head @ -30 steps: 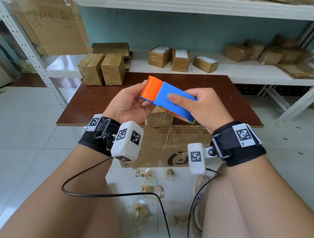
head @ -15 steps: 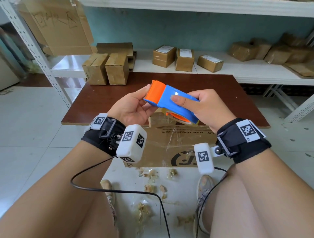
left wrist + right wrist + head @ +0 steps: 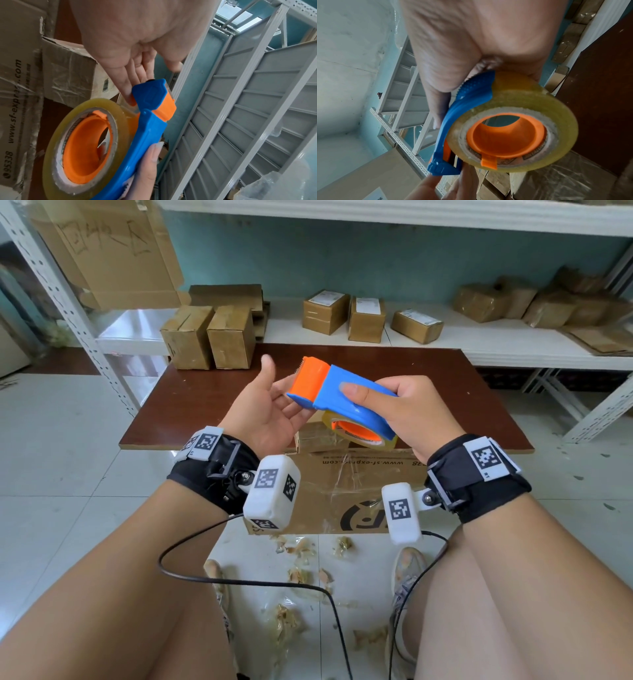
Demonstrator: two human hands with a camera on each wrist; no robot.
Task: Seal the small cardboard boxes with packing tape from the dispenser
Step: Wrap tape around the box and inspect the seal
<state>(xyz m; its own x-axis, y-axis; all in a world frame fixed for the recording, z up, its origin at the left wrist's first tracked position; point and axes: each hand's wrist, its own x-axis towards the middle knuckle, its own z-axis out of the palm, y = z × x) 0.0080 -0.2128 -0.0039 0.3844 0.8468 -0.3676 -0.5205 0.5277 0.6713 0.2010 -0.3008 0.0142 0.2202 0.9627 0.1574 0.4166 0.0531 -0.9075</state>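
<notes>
Spanning the middle of the head view, the brown table [image 3: 472, 392] carries two upright boxes [image 3: 209, 337] at its far left corner, and a big printed carton [image 3: 342, 487] leans against its near edge. A small box [image 3: 317, 436] sits at that near edge, just under the hands, apparently the one to be sealed; whether its flaps are taped cannot be told.

The dispenser [image 3: 342, 395] is held in the air above that small box, orange cutter end pointing away and left. The right hand [image 3: 404, 412] is clamped around its blue body, thumb on top, with the tape roll [image 3: 363, 433] hanging below. The left hand [image 3: 270, 409] has let go of the orange head since half a second ago: its thumb now stands up and clear, palm spread, while the fingers [image 3: 126, 86] lie straight under the cutter, touching near where tape leaves the roll.

That shift suggests the left hand is feeling for the loose tape end, so sealing has not yet begun. No free tape end is clearly visible.
</notes>
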